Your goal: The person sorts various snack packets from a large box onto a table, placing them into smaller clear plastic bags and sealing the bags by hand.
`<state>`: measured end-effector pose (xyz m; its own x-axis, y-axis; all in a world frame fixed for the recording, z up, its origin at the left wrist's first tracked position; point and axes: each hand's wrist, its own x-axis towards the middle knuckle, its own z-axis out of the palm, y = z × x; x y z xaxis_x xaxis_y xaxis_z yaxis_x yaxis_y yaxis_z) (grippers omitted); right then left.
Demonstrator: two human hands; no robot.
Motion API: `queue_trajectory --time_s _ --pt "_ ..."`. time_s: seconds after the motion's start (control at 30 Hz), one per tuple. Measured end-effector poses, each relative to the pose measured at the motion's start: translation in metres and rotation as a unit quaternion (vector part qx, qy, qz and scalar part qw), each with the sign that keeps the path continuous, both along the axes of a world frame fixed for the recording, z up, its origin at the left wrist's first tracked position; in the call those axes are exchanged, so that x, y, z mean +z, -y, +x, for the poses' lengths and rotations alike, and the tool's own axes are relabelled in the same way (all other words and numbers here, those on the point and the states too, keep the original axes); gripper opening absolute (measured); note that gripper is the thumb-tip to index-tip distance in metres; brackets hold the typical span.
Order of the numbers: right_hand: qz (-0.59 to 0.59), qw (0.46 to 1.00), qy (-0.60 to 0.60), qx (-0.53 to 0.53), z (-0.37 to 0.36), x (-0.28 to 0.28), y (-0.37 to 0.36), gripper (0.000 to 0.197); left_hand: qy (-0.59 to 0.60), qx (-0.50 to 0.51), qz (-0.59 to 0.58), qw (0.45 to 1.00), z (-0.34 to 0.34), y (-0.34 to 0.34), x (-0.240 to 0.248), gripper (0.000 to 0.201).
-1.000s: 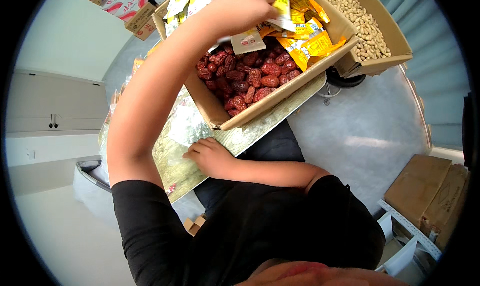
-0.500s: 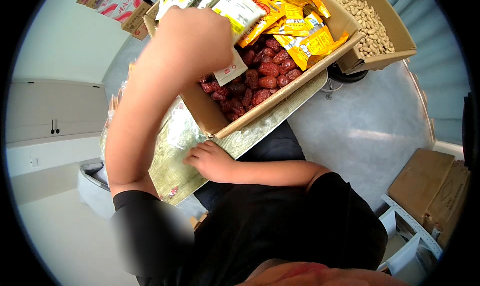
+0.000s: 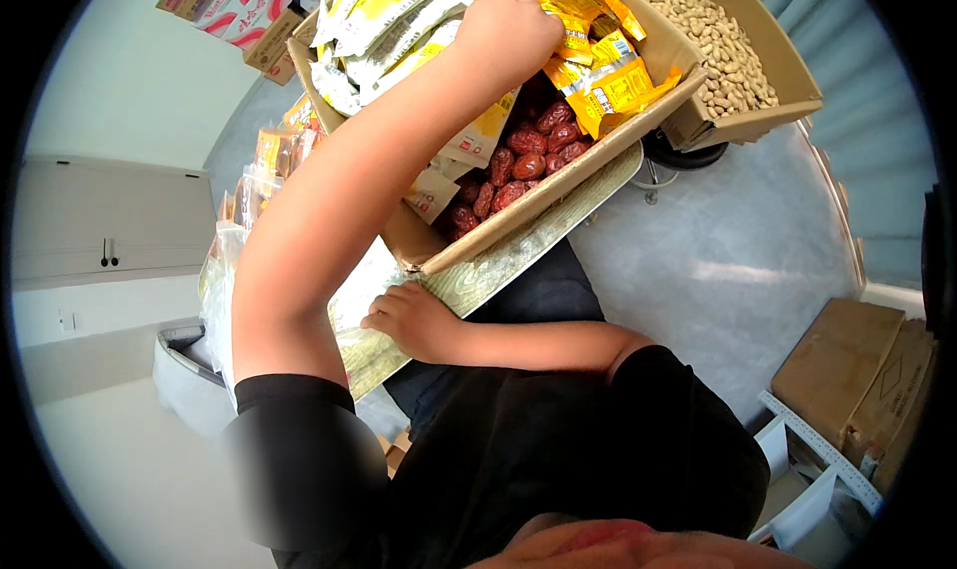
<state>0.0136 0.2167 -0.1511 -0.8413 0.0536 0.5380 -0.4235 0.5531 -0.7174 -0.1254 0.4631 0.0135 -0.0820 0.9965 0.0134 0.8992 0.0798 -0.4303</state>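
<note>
My left hand [image 3: 510, 37] reaches over an open cardboard box [image 3: 558, 188] and is closed beside the orange packets [image 3: 616, 93]. Its fingertips are hidden, so what they hold, if anything, does not show. White-and-yellow packets [image 3: 384, 9] fill the box's far left part. Dried red dates [image 3: 527, 166] lie in its near part, partly under my forearm, with some pale packets [image 3: 482, 136] on them. My right hand [image 3: 414, 320] rests with curled fingers on the greenish wood-pattern tabletop [image 3: 506, 275], just below the box's near corner. Its palm is hidden.
A second cardboard box with peanuts [image 3: 718, 51] stands at the far right, above a dark round stool [image 3: 688, 155]. Bagged goods [image 3: 244, 195] line the table's left side. Cartons [image 3: 234, 11] are stacked at the far left, and flattened cardboard [image 3: 842, 355] leans at the right.
My left hand has moved right, from the white packets to the orange ones. More pale packets now show over the dates. My right hand has hardly moved.
</note>
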Motion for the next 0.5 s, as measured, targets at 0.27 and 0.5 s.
queue_trajectory --time_s 0.27,0.5 --pt "-0.016 1.000 -0.003 0.010 0.000 -0.001 -0.003 0.029 0.165 -0.115 0.187 0.962 0.011 0.013 0.023 0.061" --pt "0.013 1.000 -0.010 -0.006 0.001 0.003 -0.006 0.026 0.054 -0.203 0.017 0.977 0.033 0.020 -0.012 0.096"
